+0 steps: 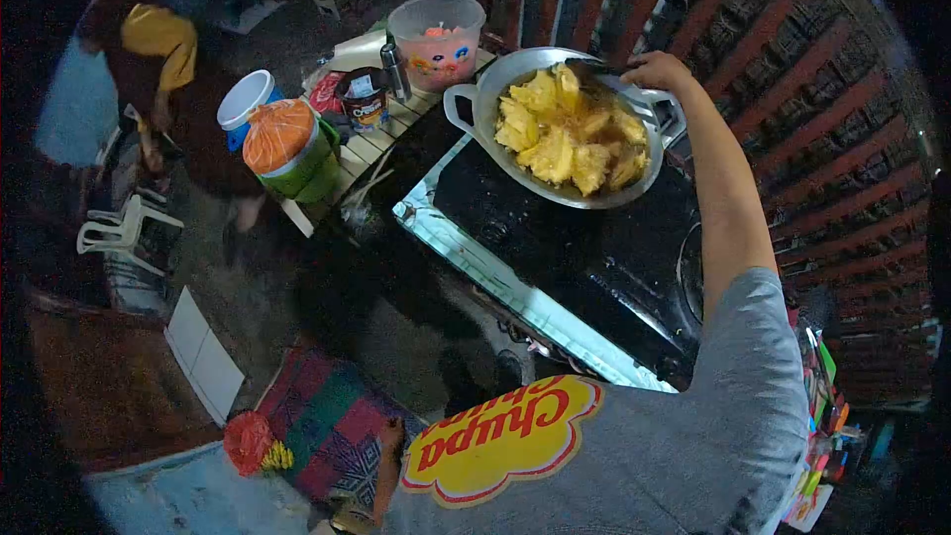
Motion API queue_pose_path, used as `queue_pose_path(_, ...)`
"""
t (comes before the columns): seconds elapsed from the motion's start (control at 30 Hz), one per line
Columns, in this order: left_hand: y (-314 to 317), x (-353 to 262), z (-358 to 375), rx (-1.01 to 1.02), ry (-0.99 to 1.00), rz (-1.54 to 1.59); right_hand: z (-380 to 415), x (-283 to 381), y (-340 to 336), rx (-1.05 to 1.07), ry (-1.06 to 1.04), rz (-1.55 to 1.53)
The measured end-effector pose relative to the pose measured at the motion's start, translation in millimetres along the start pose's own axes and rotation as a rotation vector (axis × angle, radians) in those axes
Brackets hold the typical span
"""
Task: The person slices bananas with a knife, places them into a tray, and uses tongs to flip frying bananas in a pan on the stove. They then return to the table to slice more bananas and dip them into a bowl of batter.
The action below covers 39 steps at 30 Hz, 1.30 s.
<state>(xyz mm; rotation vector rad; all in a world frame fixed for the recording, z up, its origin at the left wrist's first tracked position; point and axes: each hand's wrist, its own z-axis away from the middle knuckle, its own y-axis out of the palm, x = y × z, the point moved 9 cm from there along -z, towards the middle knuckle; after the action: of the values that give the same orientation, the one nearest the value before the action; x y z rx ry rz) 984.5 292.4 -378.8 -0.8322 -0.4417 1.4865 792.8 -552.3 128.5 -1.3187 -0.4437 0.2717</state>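
A wide metal pan with two loop handles sits on the black stove top. Yellow battered pieces fry in the brown oil inside it. At the pan's far right rim, my right hand is closed around the handle of a dark cooking utensil, whose lower end reaches in among the pieces. My left hand hangs low beside my grey shirt, in shadow, away from the stove; its fingers do not show clearly.
Left of the pan, a slatted wooden bench holds a clear tub, a dark jar and an orange-topped green container. A slatted fence stands at right. A person is at far left, near a white chair.
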Motion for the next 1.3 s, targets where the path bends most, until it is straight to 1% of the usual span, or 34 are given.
queue_pose_path(0.03, -3.1, -4.4, 0.4, 0.001, 0.021, -0.130, 10.0, -1.0, -2.7, 0.001, 0.005, -0.002)
queue_pose_path(0.1, -12.4, -14.3, 4.0, 0.023, 0.049, -0.108, 34.5, 7.9, -31.1, -0.262, -0.027, 0.274)
queue_pose_path(0.13, -14.4, -19.9, 6.3, 0.045, 0.075, -0.079, 50.1, 7.7, -37.2, -0.202, -0.039, 0.215)
queue_pose_path(0.17, -15.1, -20.8, 7.0, 0.048, 0.077, -0.083, 62.6, 8.4, -40.9, -0.203, -0.100, 0.232)
queue_pose_path(0.23, 3.1, -31.4, 3.0, 0.115, 0.269, -0.548, 92.2, 8.6, -37.7, -0.105, -0.150, 0.200)
queue_pose_path(0.27, 10.4, -24.2, -5.5, 0.118, 0.272, -0.549, 98.6, 4.3, -31.7, -0.104, -0.164, 0.256)
queue_pose_path(0.33, 4.8, -17.9, -21.8, -0.032, 0.377, 0.058, 115.8, 3.7, -24.5, -0.073, -0.157, 0.322)
queue_pose_path(0.37, 5.3, -22.4, -19.2, -0.031, 0.380, 0.057, 112.1, -2.4, -17.2, -0.118, -0.190, 0.383)
queue_pose_path(0.43, 1.7, -18.2, -15.6, -0.030, 0.168, 0.169, 113.8, -2.5, -10.4, -0.119, -0.190, 0.399)
queue_pose_path(0.47, -3.0, -22.4, -15.4, -0.028, 0.171, 0.165, 114.5, -5.2, -11.3, -0.118, -0.186, 0.398)
queue_pose_path(0.53, -15.8, -51.6, -5.4, -0.020, 0.457, 0.230, 114.2, -13.3, -18.1, -0.149, -0.110, 0.427)
queue_pose_path(0.57, -26.5, -61.8, 1.4, -0.019, 0.454, 0.226, 116.6, -14.7, -19.2, -0.145, -0.109, 0.424)
queue_pose_path(0.63, -27.8, -63.8, 7.6, 0.077, 0.291, 0.123, 124.9, -13.5, -30.6, -0.246, -0.129, 0.444)
queue_pose_path(0.67, -26.1, -62.7, 10.8, 0.079, 0.289, 0.122, 129.0, -11.4, -31.9, -0.274, -0.128, 0.440)
queue_pose_path(0.73, -30.1, -50.5, 13.6, -0.016, 0.167, 0.006, 127.2, -8.9, -24.5, -0.259, -0.102, 0.425)
queue_pose_path(0.77, -27.7, -47.6, 12.6, -0.014, 0.168, 0.006, 125.8, -10.1, -19.7, -0.248, -0.077, 0.409)
queue_pose_path(0.8, -18.5, -38.6, 5.6, 0.009, 0.166, -0.040, 127.9, -3.4, -17.3, -0.299, -0.136, 0.429)
queue_pose_path(0.87, -0.8, -19.9, -9.2, 0.033, 0.164, -0.088, 130.4, 1.9, -17.3, -0.310, -0.130, 0.447)
queue_pose_path(0.93, 7.9, -8.5, -21.3, 0.002, 0.219, 0.150, 133.4, 0.8, -20.5, -0.347, -0.124, 0.476)
queue_pose_path(0.97, 8.0, -6.5, -22.3, 0.004, 0.220, 0.148, 138.2, 3.5, -23.3, -0.345, -0.123, 0.476)
queue_pose_path(1.03, 20.4, -9.9, -25.1, 0.172, 0.229, 0.493, 149.9, 6.9, -30.2, -0.308, -0.071, 0.462)
queue_pose_path(1.07, 18.6, -11.0, -27.3, 0.174, 0.233, 0.493, 152.5, 11.6, -24.8, -0.338, -0.105, 0.464)
queue_pose_path(1.1, 13.4, -16.5, -31.4, 0.113, 0.337, 0.260, 152.9, 17.8, -16.9, -0.360, -0.179, 0.468)
queue_pose_path(1.13, 11.4, -23.8, -33.9, 0.050, 0.439, 0.026, 149.5, 20.3, -5.1, -0.333, -0.157, 0.479)
queue_pose_path(1.17, 11.7, -28.4, -34.3, 0.051, 0.446, 0.027, 144.7, 23.8, 7.9, -0.307, -0.136, 0.491)
queue_pose_path(1.2, 10.2, -26.9, -35.6, 0.037, 0.382, 0.084, 135.6, 22.4, 19.3, -0.319, -0.130, 0.484)
queue_pose_path(1.23, 8.9, -24.0, -35.6, 0.023, 0.315, 0.142, 130.0, 24.3, 25.4, -0.384, -0.180, 0.496)
queue_pose_path(1.27, 5.0, -29.4, -34.0, 0.022, 0.315, 0.144, 123.3, 24.6, 30.7, -0.409, -0.176, 0.534)
queue_pose_path(1.3, -3.3, -40.0, -27.4, 0.091, 0.253, 0.118, 120.9, 26.7, 33.7, -0.431, -0.170, 0.571)
